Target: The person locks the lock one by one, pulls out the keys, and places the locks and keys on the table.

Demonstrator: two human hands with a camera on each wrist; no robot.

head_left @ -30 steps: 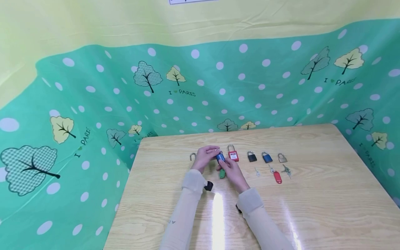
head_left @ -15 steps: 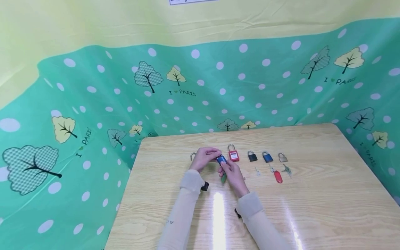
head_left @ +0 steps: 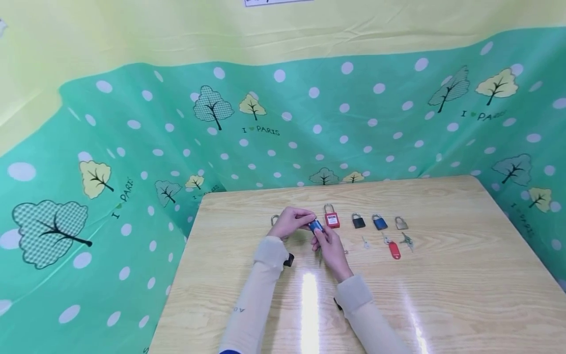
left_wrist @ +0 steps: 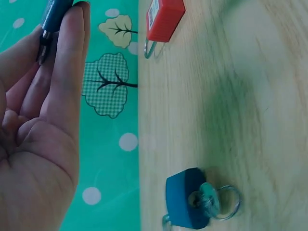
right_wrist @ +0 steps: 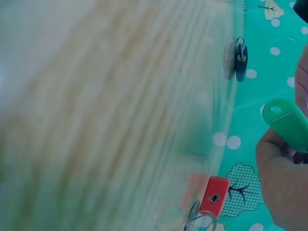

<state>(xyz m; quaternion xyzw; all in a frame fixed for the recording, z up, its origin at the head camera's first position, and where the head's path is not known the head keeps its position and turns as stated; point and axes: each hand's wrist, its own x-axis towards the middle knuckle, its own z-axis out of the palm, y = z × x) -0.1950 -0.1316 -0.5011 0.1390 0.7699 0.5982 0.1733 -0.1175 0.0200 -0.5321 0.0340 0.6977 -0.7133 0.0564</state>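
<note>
My left hand (head_left: 288, 223) pinches the shackle end of a small blue padlock (head_left: 316, 225), which is held tilted above the table. In the left wrist view the padlock's dark blue body (left_wrist: 57, 13) juts past the fingertips, its metal shackle (left_wrist: 44, 45) between finger and thumb. My right hand (head_left: 331, 251) grips the lower end of the same padlock, thumb on its face. A green key tag (right_wrist: 288, 124) hangs by the right hand in the right wrist view. The key itself is hidden by the fingers.
A red padlock (head_left: 331, 219) with a tall shackle lies just beyond the hands. To its right are a black padlock (head_left: 358, 221), a blue one (head_left: 379, 222) and a silver one (head_left: 401, 223), with loose keys (head_left: 407, 241) and a red tag (head_left: 395, 250) nearer. Another shackle (head_left: 274, 219) shows behind the left hand.
The held padlock has tilted and shifted slightly right and down. The green tag, seen below the right hand earlier, is now out of sight in the head view.
</note>
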